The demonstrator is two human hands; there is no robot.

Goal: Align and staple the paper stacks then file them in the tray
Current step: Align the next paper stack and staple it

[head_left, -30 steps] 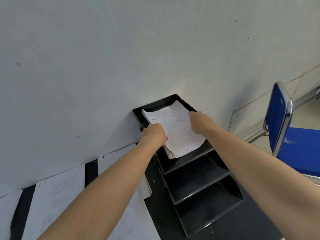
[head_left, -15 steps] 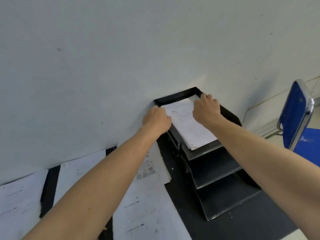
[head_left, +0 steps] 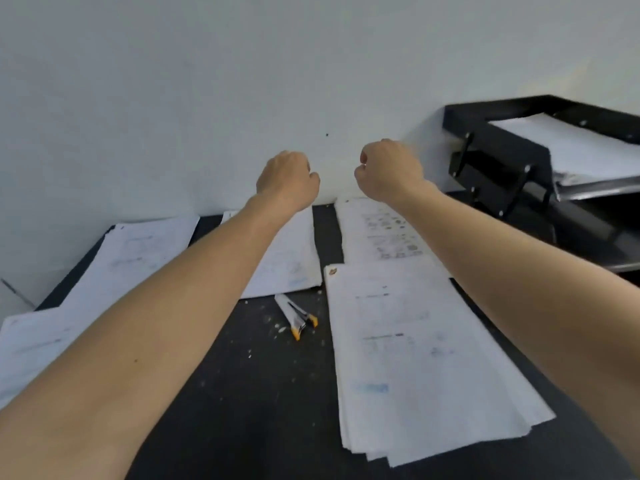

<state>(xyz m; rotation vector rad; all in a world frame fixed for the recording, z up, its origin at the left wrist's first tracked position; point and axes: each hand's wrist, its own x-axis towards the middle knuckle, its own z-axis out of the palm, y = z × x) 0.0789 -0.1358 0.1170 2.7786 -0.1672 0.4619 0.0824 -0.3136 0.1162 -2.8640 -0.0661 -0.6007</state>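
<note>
Both hands hang in the air above the far end of the black table, holding nothing. My left hand [head_left: 288, 178] has its fingers loosely curled. My right hand [head_left: 388, 169] is likewise loosely curled, a little to the right. The black stacked tray [head_left: 502, 140] stands at the far right against the wall, with a paper stack [head_left: 581, 147] lying in its top tier. A thick paper stack [head_left: 422, 351] lies near the table's right side. A white stapler with yellow tips [head_left: 296, 313] lies in the middle, between the papers.
More paper stacks lie on the black table [head_left: 249, 393]: one under my left forearm [head_left: 294, 261], one under my right wrist [head_left: 381, 233], and others at the left [head_left: 131, 258]. A white wall runs along the table's far edge.
Both hands let go of the paper stack in the tray's top tier and drew back to the left. My view swung left, so the tray now sits at the right edge.
</note>
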